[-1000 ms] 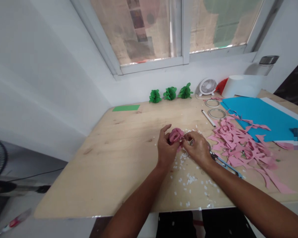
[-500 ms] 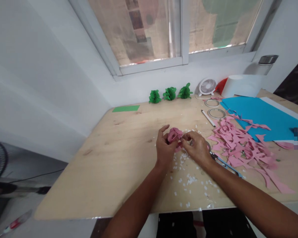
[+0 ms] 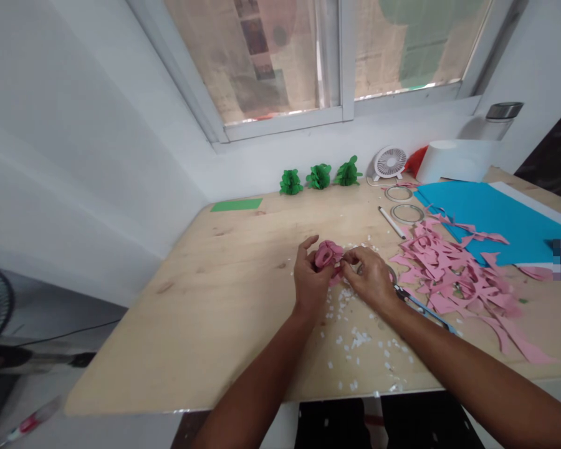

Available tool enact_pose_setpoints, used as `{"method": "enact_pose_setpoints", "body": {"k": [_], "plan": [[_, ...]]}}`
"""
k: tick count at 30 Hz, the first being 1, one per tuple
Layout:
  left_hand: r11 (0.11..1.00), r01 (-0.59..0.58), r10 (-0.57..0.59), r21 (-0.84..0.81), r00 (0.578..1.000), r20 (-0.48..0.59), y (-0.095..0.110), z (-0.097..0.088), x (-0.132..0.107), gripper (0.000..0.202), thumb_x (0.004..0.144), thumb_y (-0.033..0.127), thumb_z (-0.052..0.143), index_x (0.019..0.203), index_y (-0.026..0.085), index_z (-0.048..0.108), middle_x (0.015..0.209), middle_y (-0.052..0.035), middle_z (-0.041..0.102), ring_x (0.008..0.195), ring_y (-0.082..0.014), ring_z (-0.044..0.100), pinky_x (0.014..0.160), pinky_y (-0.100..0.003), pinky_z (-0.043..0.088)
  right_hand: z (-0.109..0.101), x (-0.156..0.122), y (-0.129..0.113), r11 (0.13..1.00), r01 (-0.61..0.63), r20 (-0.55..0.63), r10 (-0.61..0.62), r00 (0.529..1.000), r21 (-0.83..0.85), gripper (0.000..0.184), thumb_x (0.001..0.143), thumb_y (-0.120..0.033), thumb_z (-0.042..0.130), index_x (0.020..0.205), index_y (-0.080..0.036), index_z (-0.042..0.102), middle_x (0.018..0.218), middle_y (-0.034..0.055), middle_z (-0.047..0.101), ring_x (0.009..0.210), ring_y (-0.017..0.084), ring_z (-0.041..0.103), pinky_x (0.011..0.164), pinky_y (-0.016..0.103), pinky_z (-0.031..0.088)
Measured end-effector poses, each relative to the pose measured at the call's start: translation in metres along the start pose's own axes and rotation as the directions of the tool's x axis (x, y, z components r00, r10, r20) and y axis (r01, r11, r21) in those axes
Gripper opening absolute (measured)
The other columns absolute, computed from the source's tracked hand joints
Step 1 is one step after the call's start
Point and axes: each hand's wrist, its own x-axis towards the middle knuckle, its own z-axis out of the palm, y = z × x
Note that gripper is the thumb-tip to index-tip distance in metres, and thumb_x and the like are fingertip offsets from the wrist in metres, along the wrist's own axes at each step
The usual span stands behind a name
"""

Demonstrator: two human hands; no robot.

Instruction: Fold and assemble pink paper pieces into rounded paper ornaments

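A pink paper flower (image 3: 327, 252) with curled layers is held over the middle of the table. My left hand (image 3: 309, 274) grips it from the left, thumb in front and index finger raised behind. My right hand (image 3: 367, 271) is closed in a pinch at the flower's right side; what sits between its fingertips is too small to tell apart from the petals. Small white paper bits (image 3: 359, 338) lie scattered below and around both hands. Blue-handled scissors (image 3: 423, 307) rest partly under my right forearm, beside a tape roll (image 3: 393, 274) that the hand partly hides.
Pink paper scraps (image 3: 453, 268) pile up on the right, near blue sheets (image 3: 500, 218). Behind lie a white pen (image 3: 391, 222), tape rings (image 3: 407, 214) and a small white fan (image 3: 390, 163). Green paper shapes (image 3: 318, 177) line the wall; a green strip (image 3: 236, 205) lies left.
Almost nothing differs. Both hands keep their hold at the pink flower, and the view has shifted very slightly.
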Motion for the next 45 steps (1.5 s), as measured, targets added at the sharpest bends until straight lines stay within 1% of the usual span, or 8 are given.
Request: {"method": "enact_pose_setpoints", "body": {"k": [6,13,19,24,28,34,40,45], "plan": [[0.998,-0.021,0.020,0.058,1.000,0.011,0.0019,0.0005,-0.0011,0.060,0.064,0.019,0.069,0.119,0.020,0.048,0.078,-0.0012,0.063,0.063,-0.0106,0.057,0.059,-0.021,0.048,0.0010,-0.0005,-0.0008,0.998,-0.056,-0.017,0.056,0.998,0.007,0.010,0.074,-0.023,0.053,0.065,-0.021,0.055,0.067,0.0014,0.060,0.067,0.017,0.055,0.064,0.028,0.038],[0.997,-0.043,0.043,0.067,0.999,0.005,0.0006,0.0008,-0.0011,0.060,0.063,0.019,0.069,0.119,0.020,0.048,0.076,0.0000,0.063,0.063,-0.0103,0.057,0.058,-0.020,0.047,0.0019,0.0008,0.0025,0.995,-0.093,0.002,0.093,0.996,0.032,0.009,0.073,-0.023,0.053,0.065,-0.021,0.056,0.064,0.0003,0.059,0.064,0.016,0.054,0.060,0.026,0.036],[0.997,-0.067,0.068,0.042,0.998,-0.016,-0.0014,0.0006,0.0006,0.060,0.064,0.020,0.069,0.119,0.020,0.047,0.082,-0.0021,0.065,0.069,-0.0121,0.061,0.067,-0.026,0.051,0.0009,0.0001,0.0006,0.999,-0.024,-0.014,0.024,1.000,0.040,0.007,0.074,-0.020,0.052,0.069,-0.020,0.057,0.068,0.0015,0.060,0.069,0.017,0.055,0.065,0.027,0.038],[0.995,-0.081,0.083,0.056,0.996,-0.031,-0.0008,0.0007,0.0007,0.059,0.063,0.017,0.068,0.118,0.019,0.048,0.079,-0.0015,0.064,0.067,-0.0118,0.060,0.063,-0.024,0.050,0.0011,-0.0007,-0.0018,0.998,0.059,-0.059,-0.059,0.997,0.008,0.008,0.076,-0.020,0.052,0.069,-0.020,0.057,0.069,0.0021,0.060,0.071,0.018,0.055,0.069,0.029,0.038],[0.996,-0.082,0.084,0.044,0.996,-0.034,-0.0005,0.0012,-0.0001,0.059,0.062,0.015,0.067,0.118,0.020,0.048,0.080,-0.0020,0.064,0.068,-0.0119,0.060,0.062,-0.022,0.050,0.0014,-0.0013,-0.0028,0.997,0.079,-0.073,-0.078,0.994,0.005,0.008,0.076,-0.020,0.053,0.070,-0.020,0.059,0.070,0.0023,0.062,0.072,0.018,0.056,0.070,0.030,0.038],[0.995,-0.089,0.090,0.054,0.996,-0.020,-0.0019,0.0014,-0.0014,0.060,0.063,0.013,0.065,0.120,0.020,0.047,0.084,-0.0032,0.065,0.070,-0.0123,0.061,0.061,-0.022,0.049,0.0018,-0.0022,-0.0029,0.999,0.050,-0.081,-0.051,0.995,-0.011,0.009,0.077,-0.022,0.054,0.070,-0.020,0.060,0.069,0.0022,0.062,0.071,0.018,0.056,0.069,0.030,0.038],[0.991,-0.091,0.094,0.095,0.995,-0.024,-0.0043,0.0022,-0.0019,0.060,0.062,0.011,0.064,0.119,0.019,0.048,0.080,-0.0014,0.064,0.069,-0.0113,0.060,0.063,-0.021,0.048,0.0027,-0.0017,-0.0024,1.000,0.011,-0.087,-0.011,0.996,-0.004,0.010,0.076,-0.021,0.054,0.066,-0.020,0.058,0.067,0.0022,0.062,0.068,0.018,0.056,0.068,0.030,0.038],[0.992,-0.081,0.083,0.092,0.996,-0.016,-0.0051,0.0021,-0.0018,0.061,0.062,0.013,0.064,0.120,0.019,0.047,0.080,-0.0018,0.064,0.067,-0.0112,0.059,0.061,-0.021,0.048,0.0040,-0.0012,-0.0035,1.000,-0.030,-0.088,0.030,0.996,0.002,0.010,0.073,-0.020,0.053,0.064,-0.020,0.056,0.064,0.0017,0.059,0.065,0.017,0.055,0.065,0.029,0.038]]}}
